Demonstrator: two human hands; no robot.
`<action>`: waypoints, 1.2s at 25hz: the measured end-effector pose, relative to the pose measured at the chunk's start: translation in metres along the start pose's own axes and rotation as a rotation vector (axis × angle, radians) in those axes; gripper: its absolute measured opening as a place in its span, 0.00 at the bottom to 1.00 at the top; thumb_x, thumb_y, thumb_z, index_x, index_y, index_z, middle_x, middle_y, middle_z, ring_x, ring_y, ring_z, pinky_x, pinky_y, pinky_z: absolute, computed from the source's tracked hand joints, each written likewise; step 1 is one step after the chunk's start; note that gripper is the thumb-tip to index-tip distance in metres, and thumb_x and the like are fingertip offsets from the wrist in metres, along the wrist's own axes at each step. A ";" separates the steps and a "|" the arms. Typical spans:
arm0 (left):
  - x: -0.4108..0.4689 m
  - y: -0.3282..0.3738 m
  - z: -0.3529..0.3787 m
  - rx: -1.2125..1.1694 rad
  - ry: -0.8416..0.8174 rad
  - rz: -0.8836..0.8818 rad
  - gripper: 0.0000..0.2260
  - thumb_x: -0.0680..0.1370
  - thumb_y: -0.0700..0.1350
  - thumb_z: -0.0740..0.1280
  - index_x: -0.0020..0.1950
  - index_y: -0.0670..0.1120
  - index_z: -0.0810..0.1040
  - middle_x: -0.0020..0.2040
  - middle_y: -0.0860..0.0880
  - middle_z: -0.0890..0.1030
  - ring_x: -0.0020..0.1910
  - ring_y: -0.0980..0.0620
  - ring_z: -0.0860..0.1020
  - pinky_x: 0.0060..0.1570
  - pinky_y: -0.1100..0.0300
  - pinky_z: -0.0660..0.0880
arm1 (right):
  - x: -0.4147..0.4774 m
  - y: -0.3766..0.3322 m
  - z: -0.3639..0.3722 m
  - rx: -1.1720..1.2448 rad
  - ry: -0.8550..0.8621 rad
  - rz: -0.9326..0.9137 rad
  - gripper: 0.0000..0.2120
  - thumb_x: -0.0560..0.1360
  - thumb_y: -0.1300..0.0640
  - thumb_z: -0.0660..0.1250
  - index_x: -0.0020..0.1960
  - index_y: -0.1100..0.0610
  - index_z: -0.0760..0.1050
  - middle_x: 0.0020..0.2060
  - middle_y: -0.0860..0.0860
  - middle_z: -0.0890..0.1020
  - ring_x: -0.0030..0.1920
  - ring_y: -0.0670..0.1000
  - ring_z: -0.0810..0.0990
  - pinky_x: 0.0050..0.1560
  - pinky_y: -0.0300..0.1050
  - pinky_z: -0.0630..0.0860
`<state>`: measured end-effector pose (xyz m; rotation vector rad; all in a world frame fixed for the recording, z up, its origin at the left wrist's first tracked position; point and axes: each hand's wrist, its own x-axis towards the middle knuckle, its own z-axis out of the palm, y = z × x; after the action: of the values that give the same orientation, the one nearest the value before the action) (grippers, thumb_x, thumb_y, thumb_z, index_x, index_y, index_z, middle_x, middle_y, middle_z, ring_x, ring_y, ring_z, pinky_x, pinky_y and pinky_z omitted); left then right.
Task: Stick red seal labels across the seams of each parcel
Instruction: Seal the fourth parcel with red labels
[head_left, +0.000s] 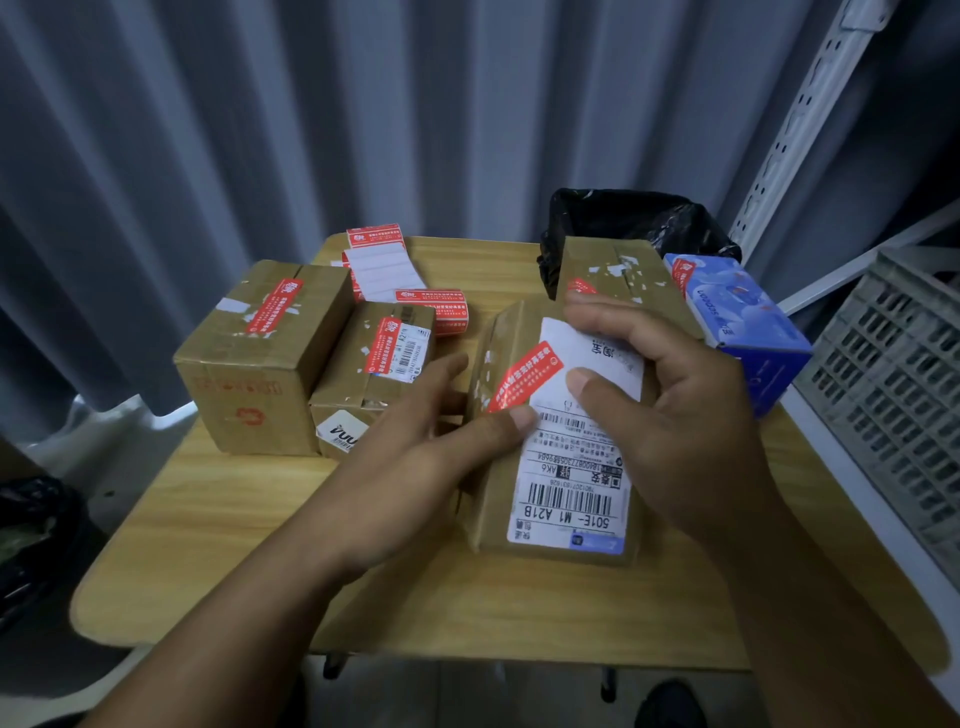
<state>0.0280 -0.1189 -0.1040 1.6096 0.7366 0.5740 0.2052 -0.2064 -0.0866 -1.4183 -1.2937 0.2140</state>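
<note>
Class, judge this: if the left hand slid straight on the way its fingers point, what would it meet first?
Probably the left side of the middle parcel, which the left hand touches with its thumb; depth is unclear.

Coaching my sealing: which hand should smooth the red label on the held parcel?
Left. The left hand has its thumb on the lower end of the red seal label; the right hand grips the parcel, steadying it.
</note>
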 end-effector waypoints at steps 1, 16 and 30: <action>0.000 0.000 0.001 -0.012 0.014 -0.008 0.34 0.69 0.63 0.73 0.72 0.55 0.71 0.61 0.51 0.82 0.58 0.52 0.82 0.61 0.45 0.77 | 0.001 0.001 0.000 -0.003 -0.011 -0.018 0.18 0.73 0.61 0.69 0.62 0.50 0.78 0.62 0.45 0.80 0.66 0.46 0.76 0.66 0.55 0.74; -0.005 0.006 0.015 -0.267 0.113 -0.036 0.17 0.75 0.49 0.72 0.63 0.56 0.74 0.54 0.56 0.85 0.50 0.56 0.84 0.48 0.54 0.81 | -0.005 -0.005 0.003 -0.242 0.149 0.021 0.22 0.72 0.48 0.69 0.65 0.52 0.74 0.63 0.44 0.73 0.65 0.44 0.74 0.64 0.48 0.74; -0.002 0.010 0.008 -0.338 0.075 -0.055 0.26 0.71 0.59 0.73 0.68 0.56 0.73 0.59 0.52 0.84 0.57 0.49 0.83 0.58 0.45 0.77 | -0.014 -0.031 -0.003 -0.666 -0.305 0.146 0.61 0.62 0.35 0.77 0.79 0.47 0.40 0.72 0.35 0.49 0.73 0.40 0.49 0.67 0.39 0.52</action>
<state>0.0335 -0.1265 -0.0949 1.2573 0.6960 0.6827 0.1841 -0.2268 -0.0686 -2.1107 -1.5951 0.0981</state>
